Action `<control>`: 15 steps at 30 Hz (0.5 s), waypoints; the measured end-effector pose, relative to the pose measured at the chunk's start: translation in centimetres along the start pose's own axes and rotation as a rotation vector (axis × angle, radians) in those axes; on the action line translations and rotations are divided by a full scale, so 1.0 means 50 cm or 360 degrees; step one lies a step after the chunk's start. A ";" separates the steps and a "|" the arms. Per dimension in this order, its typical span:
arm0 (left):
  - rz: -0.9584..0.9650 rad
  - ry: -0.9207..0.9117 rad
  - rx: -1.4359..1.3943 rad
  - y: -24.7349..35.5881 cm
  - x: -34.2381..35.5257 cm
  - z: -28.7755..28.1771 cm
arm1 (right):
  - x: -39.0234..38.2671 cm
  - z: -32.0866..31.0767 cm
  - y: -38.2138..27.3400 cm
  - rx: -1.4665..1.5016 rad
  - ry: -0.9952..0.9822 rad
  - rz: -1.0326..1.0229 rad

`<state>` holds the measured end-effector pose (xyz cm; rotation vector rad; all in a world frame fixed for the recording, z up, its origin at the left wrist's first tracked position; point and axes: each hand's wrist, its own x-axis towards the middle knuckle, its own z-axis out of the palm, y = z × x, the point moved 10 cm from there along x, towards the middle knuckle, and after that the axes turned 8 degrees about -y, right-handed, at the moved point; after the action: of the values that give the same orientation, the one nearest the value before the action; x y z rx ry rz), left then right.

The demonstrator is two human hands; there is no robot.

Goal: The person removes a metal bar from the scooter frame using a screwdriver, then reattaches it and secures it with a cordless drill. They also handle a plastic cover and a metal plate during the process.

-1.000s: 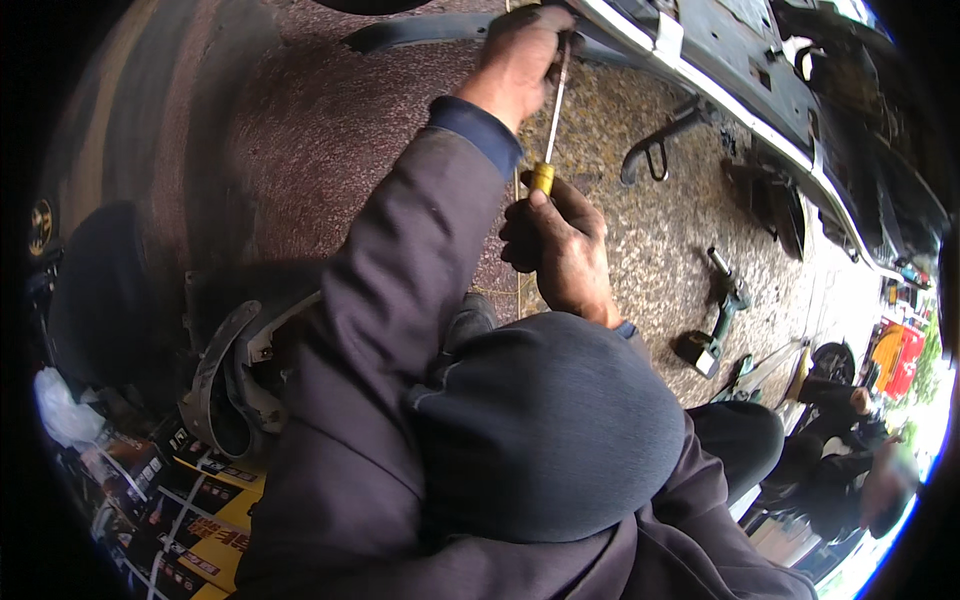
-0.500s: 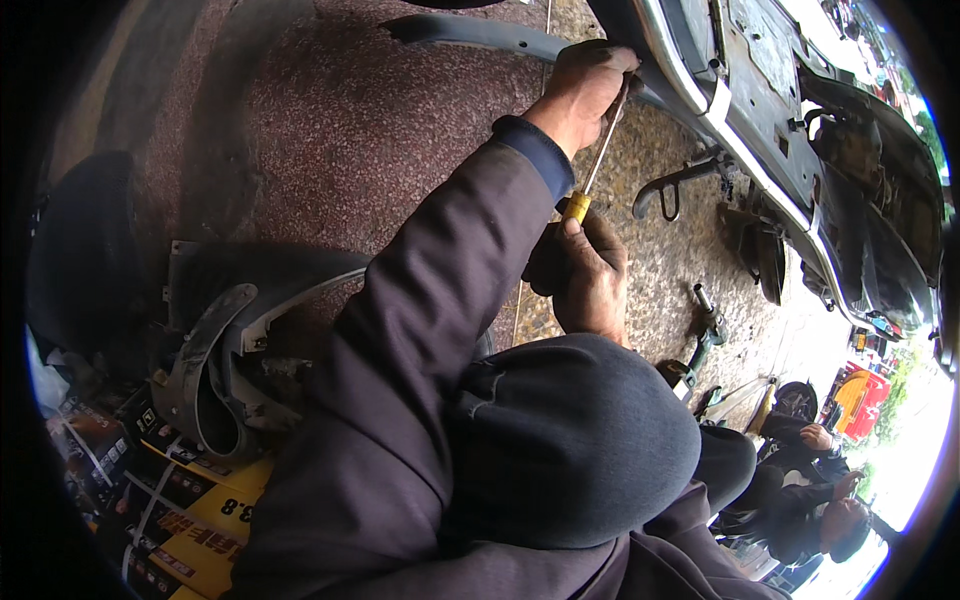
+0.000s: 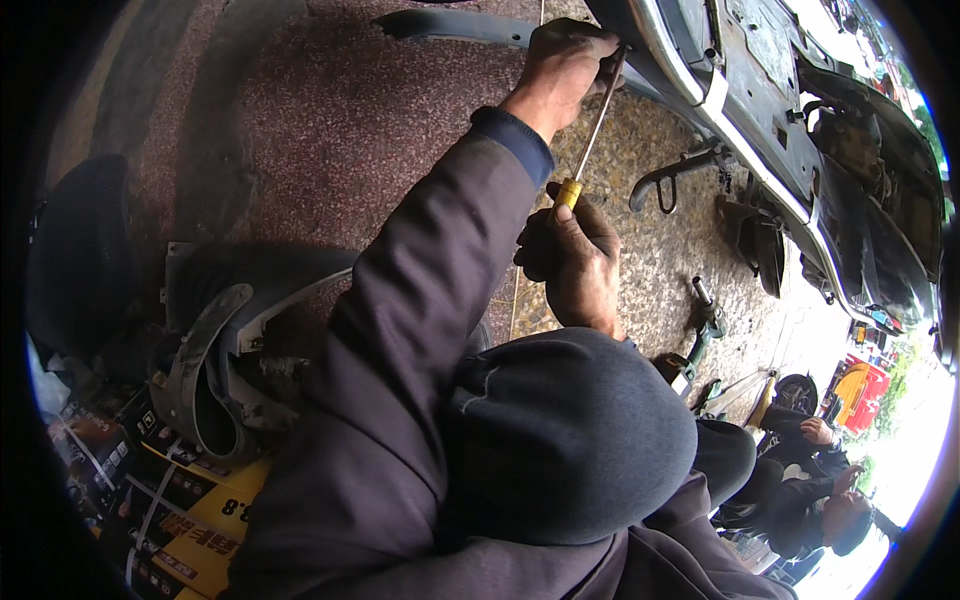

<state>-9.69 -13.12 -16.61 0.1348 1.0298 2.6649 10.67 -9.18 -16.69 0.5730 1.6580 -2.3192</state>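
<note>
My right hand (image 3: 582,262) grips the yellow handle of a screwdriver (image 3: 569,194), its fingers and thumb wrapped round it. The long metal shaft runs up to the lower edge of a dark vehicle panel (image 3: 650,75), beneath a silver tube (image 3: 668,52). Around the shaft's upper end, my left hand (image 3: 562,72) is closed with fingers bent against the panel edge. What those fingers pinch is hidden, and the screwdriver's tip is not clearly visible.
A long grey trim strip (image 3: 455,27) lies on the speckled floor. A stand-like metal bracket (image 3: 672,178) juts below the vehicle. A dark green power tool (image 3: 705,325) lies to the right. Removed covers (image 3: 215,370) and yellow-black boxes (image 3: 200,520) sit left. People (image 3: 810,500) are at far right.
Both hands and the screwdriver have shifted slightly left and up in the picture. My right hand still grips the handle.
</note>
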 end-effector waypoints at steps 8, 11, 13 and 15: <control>0.0200 -0.0025 -0.0091 -0.007 0.017 -0.009 | 0.006 -0.004 0.004 0.0025 -0.0057 -0.0051; 0.0151 0.0039 -0.0189 -0.023 0.016 -0.012 | 0.002 -0.013 0.008 0.0067 0.0002 -0.0092; 0.0024 0.0072 -0.0240 -0.042 0.017 -0.010 | 0.000 -0.014 0.009 0.0105 0.0002 -0.0116; 0.0031 0.0055 -0.0268 -0.040 0.018 -0.002 | -0.001 -0.019 0.009 0.0060 0.0035 -0.0115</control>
<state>-10.13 -11.52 -18.05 0.0646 0.8134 2.7662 11.05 -8.43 -17.32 0.5568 1.6747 -2.4076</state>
